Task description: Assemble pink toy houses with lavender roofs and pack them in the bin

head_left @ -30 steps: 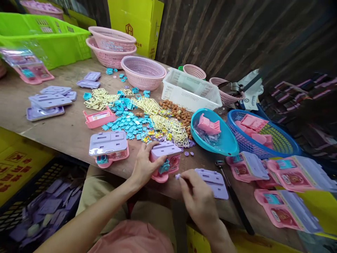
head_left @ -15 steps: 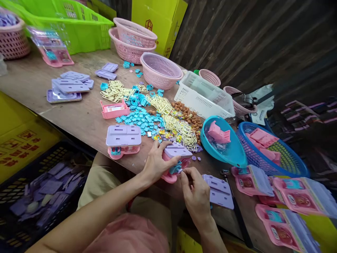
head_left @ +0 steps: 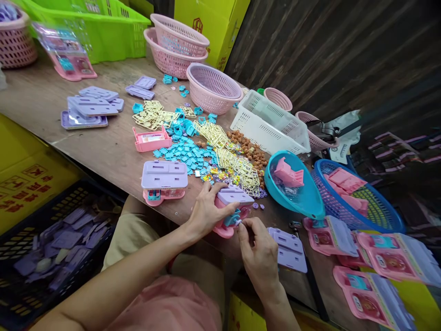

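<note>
My left hand (head_left: pixel 206 208) is closed around a pink and purple toy set (head_left: pixel 224 226) at the table's front edge, its thumb lying over the purple top. A blue part shows on the side of the set that faces right. At that part my right hand (head_left: pixel 257 243) pinches a small pale purple piece (head_left: pixel 238 221), mostly hidden by the fingertips. Left of my hands stands a similar toy set (head_left: pixel 164 181) with a purple top. A flat purple panel (head_left: pixel 287 249) lies just right of my right hand.
Loose blue pieces (head_left: pixel 193 156), cream frames (head_left: pixel 237 166) and brown pieces (head_left: pixel 251 151) are heaped beyond my hands. A blue scoop-shaped bowl (head_left: pixel 310 195) and a blue basket (head_left: pixel 386 216) stand to the right, near several finished-looking sets (head_left: pixel 370 294). Purple panels (head_left: pixel 94 105) are stacked at left.
The view has shifted slightly. Both hands stay at the toy set in almost the same grip, the right fingertips still at the blue part.
</note>
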`<state>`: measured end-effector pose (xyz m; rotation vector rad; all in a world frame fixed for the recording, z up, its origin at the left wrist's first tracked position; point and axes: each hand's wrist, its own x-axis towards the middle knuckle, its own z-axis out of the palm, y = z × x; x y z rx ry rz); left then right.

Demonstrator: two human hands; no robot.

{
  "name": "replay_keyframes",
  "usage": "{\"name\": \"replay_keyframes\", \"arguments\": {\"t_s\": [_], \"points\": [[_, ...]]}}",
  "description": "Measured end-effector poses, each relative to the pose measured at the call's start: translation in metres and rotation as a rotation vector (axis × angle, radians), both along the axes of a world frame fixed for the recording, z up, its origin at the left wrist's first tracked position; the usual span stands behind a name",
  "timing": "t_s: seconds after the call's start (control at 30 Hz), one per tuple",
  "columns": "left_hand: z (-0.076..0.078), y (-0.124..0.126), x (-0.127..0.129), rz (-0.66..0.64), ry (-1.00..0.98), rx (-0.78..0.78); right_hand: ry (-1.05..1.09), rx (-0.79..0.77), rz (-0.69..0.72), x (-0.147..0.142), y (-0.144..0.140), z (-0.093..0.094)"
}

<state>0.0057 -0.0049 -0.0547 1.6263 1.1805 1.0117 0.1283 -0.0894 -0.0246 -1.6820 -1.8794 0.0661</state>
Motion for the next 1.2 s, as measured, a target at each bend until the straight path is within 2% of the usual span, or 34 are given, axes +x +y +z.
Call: {"name": "replay_keyframes", "arguments": {"t_s": [0.17, 0.33, 0.53, 0.6, 0.7, 0.77, 0.8, 0.83, 0.9, 0.97, 1.03, 1.1, 1.2], "points": [[0.001, 0.001, 0.000, -0.008, -0.006, 0.006, -0.024, 0.017, 0.014, -0.001, 0.002, 0.001], [0.000, 0.001, 0.002, -0.019, 0.023, -0.004, -0.190, 0.062, 0.062, 0.001, 0.002, -0.001], [-0.001, -0.001, 0.006, -0.011, 0.071, 0.005, -0.151, 0.129, -0.052, -0.011, -0.001, -0.012], [-0.003, 0.000, 0.003, -0.030, 0.072, 0.043, -0.061, 0.044, -0.013, -0.004, -0.002, -0.006], [-0.008, 0.005, -0.006, -0.161, 0.091, 0.172, 0.041, -0.206, 0.025, 0.032, 0.007, 0.013], [-0.014, 0.009, -0.011, -0.277, 0.127, 0.251, -0.069, -0.307, -0.100, 0.067, 0.022, 0.022], [-0.016, 0.010, -0.013, -0.327, 0.143, 0.277, -0.194, -0.377, -0.141, 0.084, 0.032, 0.024], [-0.019, 0.011, -0.015, -0.370, 0.155, 0.293, -0.327, -0.486, -0.127, 0.098, 0.043, 0.023], [-0.024, 0.009, -0.016, -0.440, 0.178, 0.313, -0.431, -0.601, -0.062, 0.118, 0.066, 0.016], [-0.028, 0.004, -0.018, -0.463, 0.218, 0.371, -0.480, -0.662, -0.003, 0.125, 0.084, 0.006], [-0.029, -0.002, -0.025, -0.430, 0.251, 0.500, -0.535, -0.697, 0.007, 0.125, 0.096, -0.003], [-0.026, -0.005, -0.039, -0.339, 0.254, 0.684, -0.581, -0.721, 0.011, 0.122, 0.101, -0.008], [-0.017, -0.002, -0.074, -0.058, 0.260, 0.895, -0.609, -0.768, 0.090, 0.119, 0.102, -0.010]]}}
